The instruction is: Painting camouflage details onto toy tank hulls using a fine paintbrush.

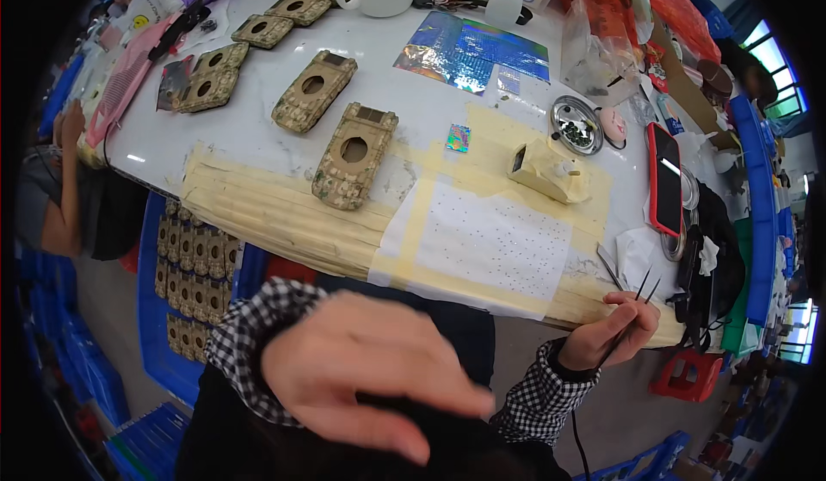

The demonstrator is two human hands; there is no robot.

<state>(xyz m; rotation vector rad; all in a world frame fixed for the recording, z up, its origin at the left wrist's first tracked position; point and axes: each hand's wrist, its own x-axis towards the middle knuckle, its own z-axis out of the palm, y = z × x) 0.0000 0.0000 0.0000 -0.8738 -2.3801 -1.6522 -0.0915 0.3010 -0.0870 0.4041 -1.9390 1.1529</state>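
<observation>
Over the lower right edge of the white tabletop, the person's right hand is closed around a pair of slim, dark tweezers, whose two tips point upward and stand apart. The left hand, blurred and nearer the camera, hangs in front of the body with thumb and fingers spread apart; nothing shows between them, and the palm is hidden.

Just beside the tweezers lies a crumpled white tissue. To their left, a white paper sheet dotted with small specks hangs slightly over the near edge, which is covered in pale yellow tape. Behind the sheet sit a block wrapped in yellow tape and a small, shiny, rainbow-coloured square. A round metal dish of dark green bits stands farther back, with a red-edged phone to its right.

Left of the sheet lies a camouflage-patterned vehicle shell with a round hole; a second shell lies just behind it, and more beyond. Below the tabletop, at left, a blue plastic bin holds rows of similar shells.
</observation>
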